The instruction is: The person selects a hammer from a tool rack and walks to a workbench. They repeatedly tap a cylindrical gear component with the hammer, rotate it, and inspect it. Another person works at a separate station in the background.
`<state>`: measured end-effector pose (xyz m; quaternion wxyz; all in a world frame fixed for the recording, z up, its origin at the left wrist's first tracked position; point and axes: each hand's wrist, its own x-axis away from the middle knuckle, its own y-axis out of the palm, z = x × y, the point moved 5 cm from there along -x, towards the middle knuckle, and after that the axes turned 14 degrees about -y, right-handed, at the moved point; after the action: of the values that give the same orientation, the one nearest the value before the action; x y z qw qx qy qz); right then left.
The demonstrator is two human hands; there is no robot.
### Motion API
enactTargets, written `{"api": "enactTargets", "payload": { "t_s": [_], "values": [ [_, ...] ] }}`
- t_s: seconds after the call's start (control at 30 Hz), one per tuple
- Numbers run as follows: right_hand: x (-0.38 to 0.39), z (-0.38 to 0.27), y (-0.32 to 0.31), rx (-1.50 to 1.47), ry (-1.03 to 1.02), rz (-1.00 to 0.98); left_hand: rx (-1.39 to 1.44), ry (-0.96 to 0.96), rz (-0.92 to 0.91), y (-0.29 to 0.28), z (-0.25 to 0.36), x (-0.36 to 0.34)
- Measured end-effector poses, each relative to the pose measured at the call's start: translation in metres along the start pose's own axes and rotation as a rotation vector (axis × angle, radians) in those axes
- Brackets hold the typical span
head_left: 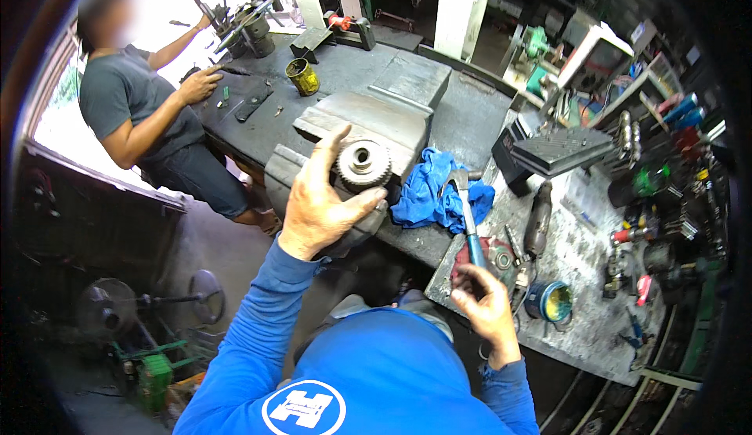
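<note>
A toothed metal gear (364,170) with a hollow hub sits on the big bench vise (392,125), hub facing up. My left hand (317,196) curves round its near left side, thumb along the lower rim and fingers by the upper left, gripping it. A hammer (468,219) with a blue grip lies with its head on a crumpled blue cloth (423,192). Just below the end of its handle is my right hand (487,309), fingers bent and thumb apart, nothing visibly gripped. Contact between those fingertips and the handle is hard to make out.
A blue-rimmed tin (548,302) and a dark cylindrical tool (538,219) are on the right bench, with many tools beyond. A yellow can (302,77) stands on the dark workbench (329,67). At the far left, a person (141,98) works at the bench.
</note>
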<state>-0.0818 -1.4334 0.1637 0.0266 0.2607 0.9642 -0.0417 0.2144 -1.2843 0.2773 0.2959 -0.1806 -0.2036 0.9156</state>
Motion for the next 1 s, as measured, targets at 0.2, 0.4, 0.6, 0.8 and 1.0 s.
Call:
{"api": "enactTargets", "payload": {
  "t_s": [0.2, 0.4, 0.6, 0.8, 1.0],
  "values": [
    [0.011, 0.026, 0.006, 0.053, -0.081, -0.12, 0.337, -0.188, -0.088, -0.006, -0.011, -0.005],
    [0.002, 0.032, -0.023, -0.002, 0.002, 0.002, 0.342, -0.211, -0.103, -0.011, -0.012, -0.006],
    [-0.006, 0.028, -0.031, 0.071, -0.059, -0.077, 0.312, -0.176, -0.057, -0.005, -0.012, -0.002],
    [-0.013, 0.019, -0.039, 0.132, -0.113, -0.039, 0.212, -0.127, -0.006, -0.006, -0.015, 0.0],
    [0.01, 0.013, -0.061, 0.277, -0.015, 0.136, 0.391, -0.153, -0.071, -0.01, -0.019, -0.006]
  ]
}}
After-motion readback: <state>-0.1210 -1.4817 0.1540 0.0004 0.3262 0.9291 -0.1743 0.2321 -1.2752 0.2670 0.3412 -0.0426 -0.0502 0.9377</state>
